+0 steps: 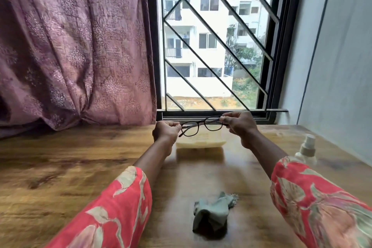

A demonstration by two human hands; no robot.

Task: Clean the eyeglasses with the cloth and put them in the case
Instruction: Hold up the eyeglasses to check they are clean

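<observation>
Dark-framed eyeglasses (201, 127) are held up in the air above the far part of the wooden table (60, 167). My left hand (166, 132) pinches their left end and my right hand (238, 125) pinches their right end. Directly under the glasses lies a pale yellow case (201, 143) on the table. A crumpled grey-green cloth (213, 213) lies on the table near me, between my two forearms, untouched.
A white spray bottle (307, 151) stands at the right of the table. A purple curtain (70, 46) hangs at the back left, and a barred window (215, 46) is behind the glasses. A pale wall (332, 66) borders the right side.
</observation>
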